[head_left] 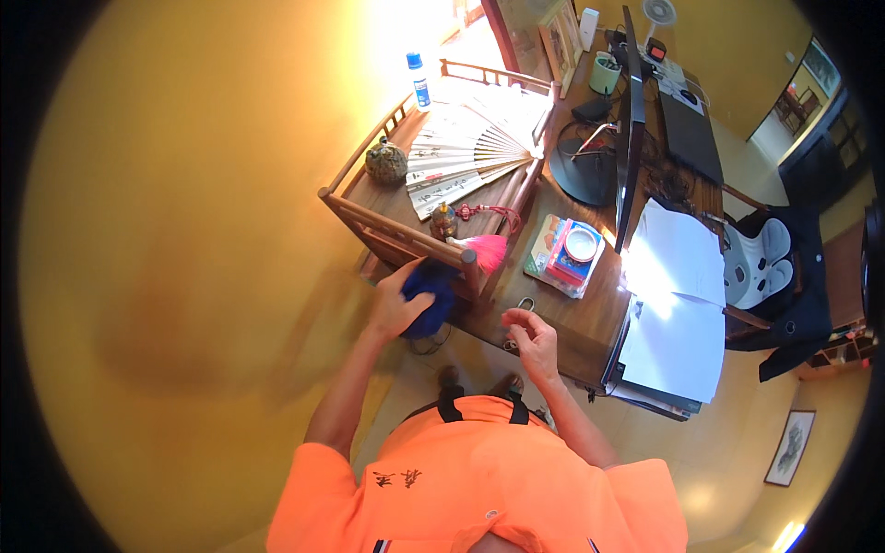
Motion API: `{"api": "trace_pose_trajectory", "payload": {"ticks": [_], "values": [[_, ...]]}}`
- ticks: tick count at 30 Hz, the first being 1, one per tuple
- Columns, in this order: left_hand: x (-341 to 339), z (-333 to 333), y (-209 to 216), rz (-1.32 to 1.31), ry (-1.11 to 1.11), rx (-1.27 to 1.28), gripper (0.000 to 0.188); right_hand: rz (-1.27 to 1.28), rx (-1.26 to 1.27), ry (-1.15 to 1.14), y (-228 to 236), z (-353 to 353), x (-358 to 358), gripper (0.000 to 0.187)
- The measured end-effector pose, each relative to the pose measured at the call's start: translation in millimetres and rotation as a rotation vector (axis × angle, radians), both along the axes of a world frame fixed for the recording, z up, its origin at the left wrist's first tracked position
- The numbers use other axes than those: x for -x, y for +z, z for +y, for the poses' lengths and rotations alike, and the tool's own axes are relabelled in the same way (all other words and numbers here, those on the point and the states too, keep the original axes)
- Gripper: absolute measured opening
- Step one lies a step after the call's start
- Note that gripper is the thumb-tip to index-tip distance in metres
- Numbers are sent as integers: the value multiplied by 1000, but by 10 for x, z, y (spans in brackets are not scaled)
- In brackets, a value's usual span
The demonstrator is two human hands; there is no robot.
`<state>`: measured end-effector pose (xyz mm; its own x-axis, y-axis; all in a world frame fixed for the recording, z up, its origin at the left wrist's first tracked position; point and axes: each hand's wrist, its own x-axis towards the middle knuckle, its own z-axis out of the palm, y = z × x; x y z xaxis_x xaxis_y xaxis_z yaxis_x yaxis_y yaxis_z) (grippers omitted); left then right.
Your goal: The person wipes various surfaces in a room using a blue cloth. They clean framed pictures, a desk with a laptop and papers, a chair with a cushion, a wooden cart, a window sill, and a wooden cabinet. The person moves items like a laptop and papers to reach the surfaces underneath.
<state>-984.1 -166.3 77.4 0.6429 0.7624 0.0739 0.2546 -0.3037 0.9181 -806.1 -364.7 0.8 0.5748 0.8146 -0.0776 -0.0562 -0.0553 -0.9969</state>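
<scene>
My left hand (pixel 398 302) is closed round a bunched dark blue cloth (pixel 430 304), against the near corner of a small wooden rack (pixel 385 217). Part of the cloth is hidden behind the rack's post. Over the front edge of the wooden desk (pixel 564 324), my right hand (pixel 535 347) hangs with loosely bent fingers a little apart. I see nothing held in it. A small metal ring or clip (pixel 526 303) lies on the desk just beyond those fingers. Above the cloth, a pink tassel (pixel 487 251) droops beside the rack's corner.
On the rack stand an open folding fan (pixel 461 170), a blue-and-white spray can (pixel 419 85), a round patterned ornament (pixel 386 163) and a small brown figure (pixel 443 221). The desk bears a tape roll (pixel 581 244) on small packs, a monitor (pixel 631 138) and papers (pixel 671 341). A yellow wall (pixel 203 230) borders the left.
</scene>
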Motion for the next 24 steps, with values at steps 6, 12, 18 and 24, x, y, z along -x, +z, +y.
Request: {"api": "trace_pose_trajectory", "payload": {"ticks": [6,12,18,24], "values": [[683,-701,81,-131,131,151,56,304,-65,358,281,-80,260,48],[299,-1247,166,185,-21,-317,57,632,-213,601,418,-196,624,88],[-240,-1461,354,174,-222,-240,76,1014,-320,104,319,-329,421,69],[-290,-1363,318,-58,-126,-400,61,843,-504,-297,728,90,-360,55]]}}
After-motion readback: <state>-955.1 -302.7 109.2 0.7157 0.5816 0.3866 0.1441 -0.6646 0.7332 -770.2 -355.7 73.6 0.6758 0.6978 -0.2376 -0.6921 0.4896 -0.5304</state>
